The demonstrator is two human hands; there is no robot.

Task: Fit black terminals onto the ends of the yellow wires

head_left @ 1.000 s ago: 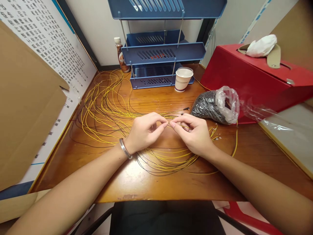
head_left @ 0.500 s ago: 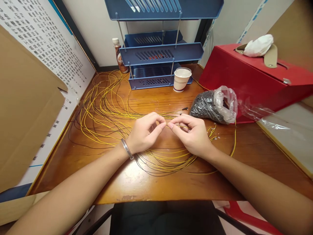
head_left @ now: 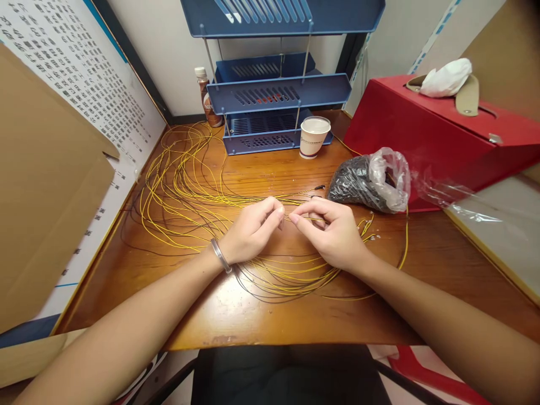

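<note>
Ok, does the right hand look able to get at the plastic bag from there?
Probably yes: the plastic bag lies just beyond the right hand, with nothing standing between, though its fingers seem to pinch a thin wire.

"What's the left hand (head_left: 254, 229) got at its fingertips?"

"I can't make it out from here. It's too tiny, and the fingers cover it. The right hand (head_left: 333, 228) hides part of the yellow wires (head_left: 299, 277)."

"And the drink bottle (head_left: 203, 90)?"

"The blue desk rack (head_left: 276, 93) hides its right side from me, and the rack's top goes off my screen. I can't read the little words on the paper cup (head_left: 313, 142)."

"The plastic bag (head_left: 355, 180)?"

"Its dark bits are too small to name. The red box (head_left: 396, 129) gets cut off at the right."
</note>
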